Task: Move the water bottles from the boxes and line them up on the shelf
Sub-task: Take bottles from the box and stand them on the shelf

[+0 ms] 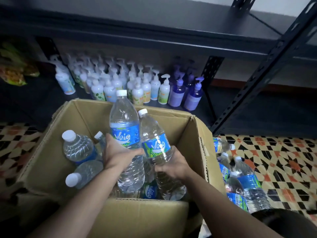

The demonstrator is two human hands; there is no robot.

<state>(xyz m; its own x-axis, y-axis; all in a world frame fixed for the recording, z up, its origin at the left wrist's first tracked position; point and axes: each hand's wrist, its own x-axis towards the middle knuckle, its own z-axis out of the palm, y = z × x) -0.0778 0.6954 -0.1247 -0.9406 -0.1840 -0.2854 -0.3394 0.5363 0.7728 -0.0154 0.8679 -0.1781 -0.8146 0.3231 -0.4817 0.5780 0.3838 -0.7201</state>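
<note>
L hand (118,155) grips a water bottle (126,127) round its label. R hand (173,166) grips a second bottle (154,143) lower on the body. Each hand is clamped on its own btl. The pair is side by side, caps pointing far, over the open cardboard box (197,134). Spare bottles (77,148) lie in the box at left & under the held pair. Loose bottles (248,186) lie on the tiled floor (283,152) just right of the box. On the far shelf (240,107) stand white pump bottles (137,86) w/ purple pump bottles (192,95) to their right. Far left are blurred packs (12,73), maybe snacks.
</note>
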